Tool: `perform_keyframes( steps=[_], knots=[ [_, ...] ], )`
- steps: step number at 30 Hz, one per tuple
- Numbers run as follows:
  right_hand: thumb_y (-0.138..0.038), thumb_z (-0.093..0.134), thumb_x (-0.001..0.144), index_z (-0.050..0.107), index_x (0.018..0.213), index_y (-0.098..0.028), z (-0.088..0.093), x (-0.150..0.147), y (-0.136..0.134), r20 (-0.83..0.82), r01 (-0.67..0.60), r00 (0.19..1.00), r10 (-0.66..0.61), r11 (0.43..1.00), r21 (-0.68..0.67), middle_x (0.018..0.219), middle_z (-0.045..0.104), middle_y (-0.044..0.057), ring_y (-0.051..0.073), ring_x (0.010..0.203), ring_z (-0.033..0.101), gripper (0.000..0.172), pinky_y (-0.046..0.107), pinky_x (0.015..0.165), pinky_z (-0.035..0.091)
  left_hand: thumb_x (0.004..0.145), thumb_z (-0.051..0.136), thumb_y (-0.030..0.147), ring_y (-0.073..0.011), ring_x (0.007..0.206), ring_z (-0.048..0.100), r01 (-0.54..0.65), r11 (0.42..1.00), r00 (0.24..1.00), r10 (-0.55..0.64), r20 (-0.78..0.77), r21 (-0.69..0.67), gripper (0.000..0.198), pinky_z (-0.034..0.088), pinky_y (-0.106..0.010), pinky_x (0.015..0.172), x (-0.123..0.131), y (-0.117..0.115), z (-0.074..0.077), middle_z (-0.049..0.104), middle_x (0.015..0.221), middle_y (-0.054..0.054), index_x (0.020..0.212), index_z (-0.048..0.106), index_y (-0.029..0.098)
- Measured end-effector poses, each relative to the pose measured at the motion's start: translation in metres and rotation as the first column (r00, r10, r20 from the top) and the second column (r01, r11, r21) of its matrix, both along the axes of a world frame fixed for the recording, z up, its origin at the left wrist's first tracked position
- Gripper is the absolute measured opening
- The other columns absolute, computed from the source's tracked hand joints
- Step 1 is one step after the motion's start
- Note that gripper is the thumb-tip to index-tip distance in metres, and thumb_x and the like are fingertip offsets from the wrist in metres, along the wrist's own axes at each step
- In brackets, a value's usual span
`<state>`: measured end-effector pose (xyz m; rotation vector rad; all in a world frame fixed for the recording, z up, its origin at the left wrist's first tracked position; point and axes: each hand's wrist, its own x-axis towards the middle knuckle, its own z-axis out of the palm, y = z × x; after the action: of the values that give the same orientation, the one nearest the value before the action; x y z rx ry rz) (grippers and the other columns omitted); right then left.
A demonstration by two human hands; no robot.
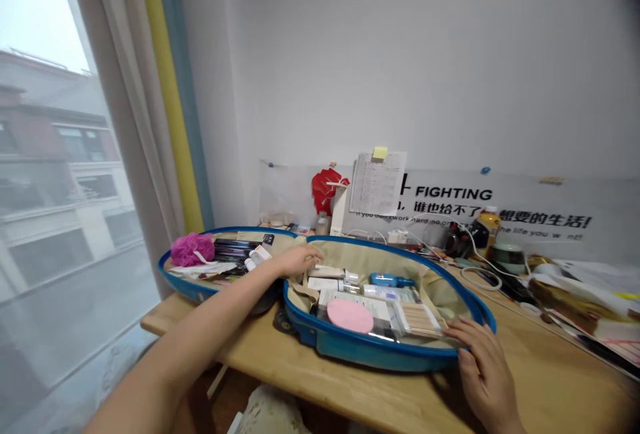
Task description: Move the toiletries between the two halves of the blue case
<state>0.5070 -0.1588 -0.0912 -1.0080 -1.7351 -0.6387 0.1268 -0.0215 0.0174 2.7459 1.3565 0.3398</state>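
A blue suitcase (380, 352) with a beige lining lies spread open in two halves. My left hand (299, 259) reaches over the hinge side of the right half, fingers slightly bent and apart, near a beige strap (311, 294) and a pale tube (327, 272). At the right front rim, my right hand (483, 367) has its fingers over the edge and its thumb outside. Inside this half are a pink oval pad (350, 315), a pack of thin wooden sticks (420, 319), a blue bottle (391, 280), a white tube (390, 293) and small boxes.
The left half holds a magenta bath puff (193, 249), dark slim items (235, 248) and white tubes (258, 257). Behind the suitcase on the wooden table (540, 361) are a yellow bottle (485, 229), cables and papers. A window and curtain (173, 87) stand left.
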Motion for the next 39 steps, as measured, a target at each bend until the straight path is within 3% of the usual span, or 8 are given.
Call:
perform_keyframes(
  steps=[7,12,15,21,27,32,35,39],
  knots=[
    [-0.027,0.036,0.092,0.061,0.094,-0.02,0.002,-0.003,-0.001,0.05,-0.007,0.999,0.005,0.999,0.031,0.09,0.066,0.008,0.025,0.098,0.061,0.026,0.043,0.091,0.042,0.094,0.031,0.018,-0.0167,0.121,0.052,-0.262,0.958,0.964,0.254,0.079,0.119,0.04,0.037,-0.032,0.106,-0.084,0.0,-0.001,0.06,0.128,-0.004,0.123,0.057,0.022],
    [-0.026,0.036,0.091,0.061,0.093,-0.019,-0.002,-0.003,0.001,0.023,-0.024,0.999,0.023,0.999,0.034,0.091,0.065,0.01,0.027,0.099,0.06,0.026,0.045,0.093,0.04,0.092,0.052,0.03,-0.0221,0.114,0.055,-0.406,0.911,0.91,0.41,-0.062,0.071,0.03,0.045,-0.045,0.098,-0.134,0.004,-0.008,0.058,0.125,-0.009,0.119,0.056,0.017],
    [-0.026,0.036,0.091,0.061,0.093,-0.019,-0.003,-0.001,0.003,0.041,-0.025,0.999,0.024,0.999,0.029,0.09,0.065,0.01,0.027,0.099,0.059,0.026,0.046,0.092,0.04,0.089,0.058,0.034,-0.0223,0.108,0.058,-0.443,0.896,0.876,0.442,-0.193,0.042,0.031,0.048,-0.046,0.092,-0.151,0.001,-0.015,0.058,0.12,-0.009,0.114,0.058,0.016],
    [-0.027,0.036,0.091,0.061,0.092,-0.019,-0.002,0.001,0.003,0.038,-0.017,0.999,0.016,1.0,0.025,0.091,0.066,0.009,0.027,0.098,0.061,0.026,0.045,0.091,0.041,0.088,0.06,0.034,-0.0227,0.107,0.057,-0.382,0.923,0.863,0.37,-0.344,0.035,0.034,0.048,-0.046,0.091,-0.149,-0.003,-0.029,0.057,0.122,-0.009,0.117,0.056,0.016],
    [-0.03,0.036,0.092,0.062,0.092,-0.02,-0.003,0.0,0.003,0.033,-0.009,0.999,0.008,1.0,0.023,0.09,0.067,0.008,0.026,0.097,0.061,0.028,0.045,0.093,0.041,0.088,0.06,0.032,-0.0222,0.108,0.056,-0.292,0.956,0.881,0.276,-0.384,0.018,0.026,0.046,-0.046,0.093,-0.14,-0.002,-0.028,0.059,0.118,-0.008,0.11,0.061,0.017],
    [-0.029,0.036,0.092,0.062,0.092,-0.02,-0.001,-0.001,0.001,0.013,-0.02,1.0,0.019,0.999,0.033,0.09,0.067,0.008,0.026,0.097,0.061,0.028,0.045,0.093,0.041,0.091,0.055,0.034,-0.0209,0.104,0.059,-0.295,0.954,0.898,0.295,-0.326,0.051,0.025,0.045,-0.044,0.093,-0.149,-0.006,-0.015,0.063,0.11,-0.008,0.107,0.061,0.015],
    [-0.03,0.037,0.091,0.063,0.091,-0.021,-0.002,-0.001,0.002,-0.004,-0.026,1.0,0.026,1.0,0.017,0.09,0.068,0.007,0.025,0.097,0.062,0.027,0.045,0.094,0.041,0.093,0.046,0.029,-0.0229,0.105,0.059,-0.325,0.94,0.906,0.342,-0.249,0.105,0.029,0.044,-0.04,0.094,-0.148,-0.006,0.0,0.061,0.115,-0.013,0.115,0.056,0.014],
    [-0.033,0.039,0.09,0.065,0.091,-0.021,-0.006,0.001,0.004,-0.039,-0.024,0.999,0.023,1.0,-0.011,0.09,0.068,0.008,0.026,0.099,0.062,0.028,0.045,0.094,0.042,0.094,0.037,0.029,-0.025,0.114,0.056,-0.303,0.939,0.932,0.328,-0.158,0.163,0.041,0.042,-0.037,0.097,-0.115,-0.001,0.018,0.051,0.129,-0.013,0.134,0.042,0.019]
  ],
)
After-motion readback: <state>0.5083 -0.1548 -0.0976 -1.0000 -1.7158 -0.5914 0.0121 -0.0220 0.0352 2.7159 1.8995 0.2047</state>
